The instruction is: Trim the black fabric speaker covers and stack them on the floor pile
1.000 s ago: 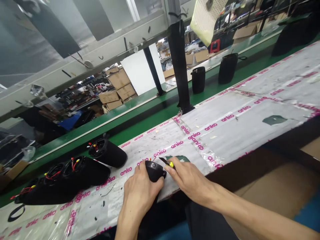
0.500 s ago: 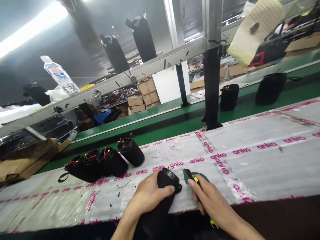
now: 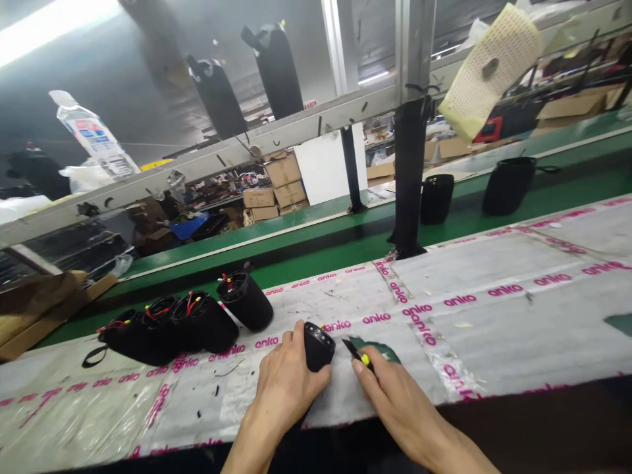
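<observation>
My left hand (image 3: 286, 375) is wrapped round a black cylindrical speaker housing (image 3: 318, 349) at the bench's front edge; its open end tilts up and away, and its lower part is hidden by the hand. In my right hand (image 3: 390, 388) is a utility knife (image 3: 363, 359) with a yellow slider, its dark blade pointing up and left. The blade tip stands just right of the housing, apart from it. Further left on the bench, several more black housings (image 3: 202, 322) stand close together with red wires poking out of their tops.
White sheeting printed with pink letters covers the bench (image 3: 474, 329). Behind it runs a green conveyor belt (image 3: 316, 257) carrying two black housings (image 3: 508, 187). A black-wrapped post (image 3: 409, 178) rises at the bench's back edge. A shelf above holds a plastic bottle (image 3: 93, 135).
My left hand has turned the housing, so its strap loop no longer shows on the right. The knife has moved slightly left with my right hand. The camera view has shifted a little.
</observation>
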{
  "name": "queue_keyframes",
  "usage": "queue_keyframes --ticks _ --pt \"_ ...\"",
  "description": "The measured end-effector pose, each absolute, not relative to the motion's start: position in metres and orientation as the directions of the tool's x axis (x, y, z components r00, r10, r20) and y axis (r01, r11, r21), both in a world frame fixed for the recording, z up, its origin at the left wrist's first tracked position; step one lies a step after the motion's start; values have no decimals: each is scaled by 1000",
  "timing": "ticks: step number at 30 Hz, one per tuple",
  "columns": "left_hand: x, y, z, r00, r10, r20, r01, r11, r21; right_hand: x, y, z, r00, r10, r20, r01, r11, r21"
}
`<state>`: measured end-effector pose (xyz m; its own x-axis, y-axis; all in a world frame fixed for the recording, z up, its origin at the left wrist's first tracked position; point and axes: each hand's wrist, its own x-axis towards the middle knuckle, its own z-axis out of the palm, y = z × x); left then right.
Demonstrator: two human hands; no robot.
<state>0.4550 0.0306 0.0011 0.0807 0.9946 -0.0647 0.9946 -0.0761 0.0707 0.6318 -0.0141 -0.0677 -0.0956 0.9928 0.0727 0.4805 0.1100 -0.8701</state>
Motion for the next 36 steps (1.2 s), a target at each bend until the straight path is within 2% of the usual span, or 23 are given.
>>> queue_keyframes --ticks 3,6,11,17,26,36 --pt "453 32 -1 106 993 -47 994 -104 46 627 -8 -64 -119 977 175 629 210 -749" --pt "453 33 0 123 992 -38 992 -121 37 622 -1 -64 -155 966 209 746 253 -616" --pt "452 34 0 131 990 -44 991 -130 31 613 3 -64 -183 955 232 833 276 -480" --pt "451 34 -1 139 990 -37 990 -137 45 604 6 -62 -197 949 248 863 288 -415" --pt "451 34 -1 132 990 -54 990 -129 49 599 8 -60 -185 954 236 876 269 -400" --pt "454 35 2 122 990 -71 992 -120 31 597 10 -59 -186 954 237 915 256 -311"
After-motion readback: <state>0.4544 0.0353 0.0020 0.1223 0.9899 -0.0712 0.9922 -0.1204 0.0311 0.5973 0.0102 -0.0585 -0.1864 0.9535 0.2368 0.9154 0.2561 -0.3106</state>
